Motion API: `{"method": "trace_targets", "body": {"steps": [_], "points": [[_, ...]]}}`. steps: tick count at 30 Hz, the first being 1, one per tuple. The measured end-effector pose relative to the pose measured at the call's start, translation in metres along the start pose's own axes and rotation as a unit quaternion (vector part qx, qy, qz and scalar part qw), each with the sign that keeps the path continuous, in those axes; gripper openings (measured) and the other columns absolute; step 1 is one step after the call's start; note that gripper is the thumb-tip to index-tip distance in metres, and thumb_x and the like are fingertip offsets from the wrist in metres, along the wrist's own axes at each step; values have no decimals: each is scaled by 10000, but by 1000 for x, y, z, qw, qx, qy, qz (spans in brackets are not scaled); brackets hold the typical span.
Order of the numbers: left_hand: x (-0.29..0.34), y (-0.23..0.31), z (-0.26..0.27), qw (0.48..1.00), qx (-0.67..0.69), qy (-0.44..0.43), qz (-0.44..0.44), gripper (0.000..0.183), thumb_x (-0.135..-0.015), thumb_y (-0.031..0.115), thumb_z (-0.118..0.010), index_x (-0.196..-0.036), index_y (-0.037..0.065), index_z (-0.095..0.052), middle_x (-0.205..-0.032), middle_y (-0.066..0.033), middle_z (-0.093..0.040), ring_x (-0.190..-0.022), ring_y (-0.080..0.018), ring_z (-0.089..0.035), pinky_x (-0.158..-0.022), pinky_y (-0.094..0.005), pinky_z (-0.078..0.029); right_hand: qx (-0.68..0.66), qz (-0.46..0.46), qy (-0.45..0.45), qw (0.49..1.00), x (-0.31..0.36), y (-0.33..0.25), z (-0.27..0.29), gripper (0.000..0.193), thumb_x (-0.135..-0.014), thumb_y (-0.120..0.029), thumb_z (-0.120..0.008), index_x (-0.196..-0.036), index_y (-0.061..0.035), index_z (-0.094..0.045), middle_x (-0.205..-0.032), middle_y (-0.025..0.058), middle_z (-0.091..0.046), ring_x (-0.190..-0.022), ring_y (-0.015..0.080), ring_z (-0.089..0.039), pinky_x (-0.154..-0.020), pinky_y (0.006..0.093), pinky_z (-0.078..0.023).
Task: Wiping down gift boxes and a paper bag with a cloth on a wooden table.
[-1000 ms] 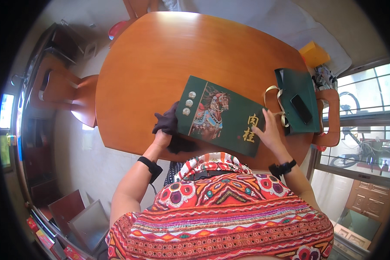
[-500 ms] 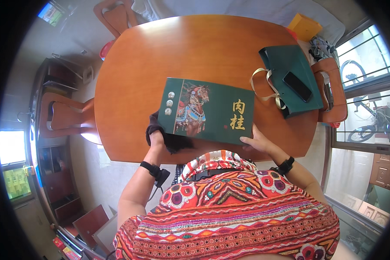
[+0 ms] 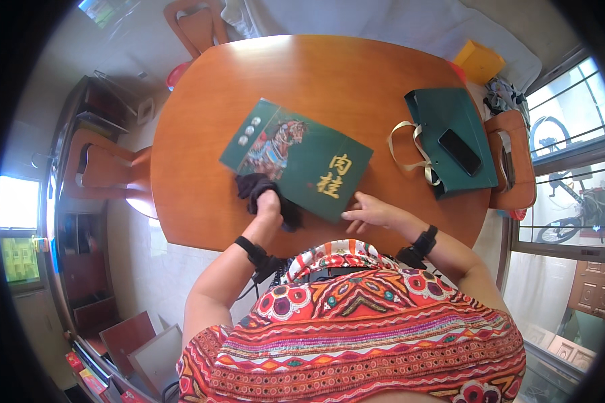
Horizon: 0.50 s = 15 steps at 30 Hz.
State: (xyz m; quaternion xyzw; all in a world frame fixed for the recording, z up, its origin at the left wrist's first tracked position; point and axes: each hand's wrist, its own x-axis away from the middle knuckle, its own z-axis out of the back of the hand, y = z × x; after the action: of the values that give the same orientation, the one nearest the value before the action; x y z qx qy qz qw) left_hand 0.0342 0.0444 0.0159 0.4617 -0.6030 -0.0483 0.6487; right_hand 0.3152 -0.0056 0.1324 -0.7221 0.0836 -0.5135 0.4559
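A flat dark green box [image 3: 309, 156] with a picture of a decorated horse and gold lettering lies askew on the wooden table [image 3: 302, 74]. My left hand [image 3: 267, 203] is closed around a bunched black cloth [image 3: 252, 189] at the box's near left edge. The cloth touches that edge and partly hangs below the hand. Just off the box's near right corner is my right hand [image 3: 370, 212], its fingers apart and holding nothing; whether a fingertip touches the corner I cannot tell.
On the table's right side lies a green paper bag [image 3: 474, 124] with cream ribbon handles [image 3: 403, 144]. A black phone [image 3: 460, 152] rests on it. Wooden chairs stand at the left [image 3: 104, 164] and right [image 3: 514, 151]. An orange box [image 3: 479, 62] sits beyond the far right corner.
The green box has turned clockwise and shifted left. My right hand has let go of its right end and moved left. The left hand, with the cloth, has moved slightly right.
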Motion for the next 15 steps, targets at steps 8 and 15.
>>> {"method": "trace_targets", "body": {"steps": [8,15], "points": [[13,-1,-41,918,-316,-208,119,407,-981,479,-440,-1068,135,-641,-912,-38,-630,-775,-161,-581,-671,-324,-475,-19,46,-27,998,-72,-36,17,1063,-879,-291,-705,-1495,59,87,-1523,324,-199,-1048,285,-649,-778,373,-579],[102,2,-82,901,-252,-336,-107,203,-963,134,-490,-1084,56,-633,-899,-27,-628,-811,-169,-605,-711,-307,-511,189,149,49,969,-78,-33,59,889,-848,-312,-717,-1482,74,-228,-1492,299,-329,-1399,369,-341,-1137,383,-327]]}}
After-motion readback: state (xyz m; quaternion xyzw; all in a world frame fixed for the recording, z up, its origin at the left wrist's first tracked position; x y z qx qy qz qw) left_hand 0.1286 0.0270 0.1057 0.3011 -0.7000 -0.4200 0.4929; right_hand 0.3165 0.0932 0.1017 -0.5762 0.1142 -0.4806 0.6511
